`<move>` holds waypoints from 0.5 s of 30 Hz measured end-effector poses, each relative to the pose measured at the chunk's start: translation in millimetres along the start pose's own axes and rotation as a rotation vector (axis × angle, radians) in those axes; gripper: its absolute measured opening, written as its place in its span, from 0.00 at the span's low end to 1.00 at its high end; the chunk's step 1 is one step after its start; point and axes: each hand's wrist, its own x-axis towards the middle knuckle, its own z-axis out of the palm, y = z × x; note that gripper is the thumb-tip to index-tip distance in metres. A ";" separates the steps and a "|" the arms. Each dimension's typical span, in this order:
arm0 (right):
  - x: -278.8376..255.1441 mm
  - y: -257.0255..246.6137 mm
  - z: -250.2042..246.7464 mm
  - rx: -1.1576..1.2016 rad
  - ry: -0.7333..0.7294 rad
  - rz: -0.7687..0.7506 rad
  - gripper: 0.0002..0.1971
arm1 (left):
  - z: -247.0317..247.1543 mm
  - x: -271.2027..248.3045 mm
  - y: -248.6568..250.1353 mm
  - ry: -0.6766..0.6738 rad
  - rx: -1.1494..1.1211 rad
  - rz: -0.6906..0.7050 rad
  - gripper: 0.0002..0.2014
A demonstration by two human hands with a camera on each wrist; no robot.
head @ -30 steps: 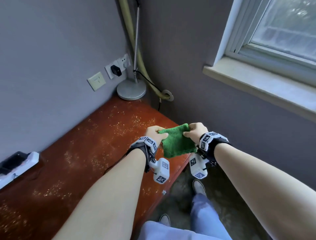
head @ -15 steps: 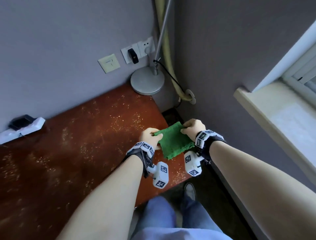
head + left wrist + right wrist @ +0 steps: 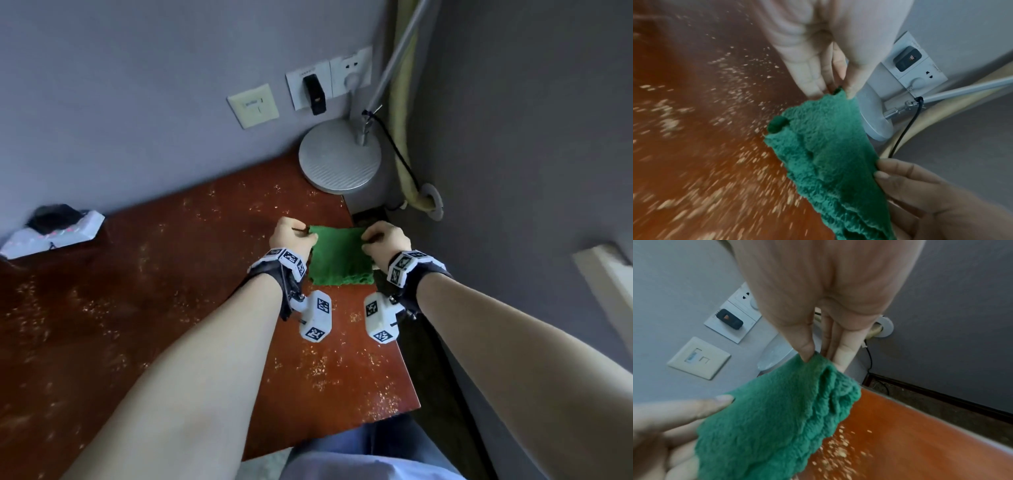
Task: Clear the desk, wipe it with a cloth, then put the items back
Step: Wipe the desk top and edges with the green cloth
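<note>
A green fleecy cloth point(image 3: 340, 255) hangs folded between both hands above the right end of the red-brown desk point(image 3: 154, 308). My left hand point(image 3: 293, 238) pinches its left top corner between thumb and fingers. My right hand point(image 3: 385, 240) pinches the right top corner the same way. In the left wrist view the cloth point(image 3: 830, 154) stretches from my left fingertips point(image 3: 849, 92) down to the right hand point(image 3: 920, 186). In the right wrist view the cloth point(image 3: 777, 415) droops from my right thumb point(image 3: 805, 352). Pale crumbs speckle the desk point(image 3: 910, 426).
A round silver lamp base point(image 3: 339, 159) with its tilted pole stands in the desk's far right corner. Wall sockets with a black plug point(image 3: 314, 94) sit behind it. A white power strip point(image 3: 51, 233) lies at the far left. The desk's right edge drops to the floor.
Both hands have carried the cloth further over the desk's right end, and the head view has swung left and down, away from the window.
</note>
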 end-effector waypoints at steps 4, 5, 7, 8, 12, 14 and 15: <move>40.1 -27.7 14.6 0.034 0.017 0.011 0.16 | -0.1 51.9 21.7 0.016 0.109 0.035 0.09; 49.7 -32.2 17.6 0.036 0.023 0.018 0.17 | 1.5 64.3 25.2 0.017 0.144 0.043 0.08; 65.7 -38.2 22.8 0.018 0.037 0.028 0.19 | 6.9 86.6 28.0 0.030 0.192 0.063 0.06; 72.1 -39.7 25.3 0.023 0.046 0.037 0.20 | 10.2 95.2 27.9 0.033 0.213 0.071 0.06; 87.4 -41.5 35.9 0.026 0.069 0.083 0.20 | 22.3 115.8 26.8 0.048 0.290 0.112 0.05; 90.1 -41.5 41.1 0.013 0.076 0.087 0.19 | 26.0 121.3 26.4 0.055 0.324 0.148 0.05; 90.5 -41.7 42.9 0.011 0.078 0.080 0.20 | 26.9 122.8 26.6 0.053 0.345 0.168 0.05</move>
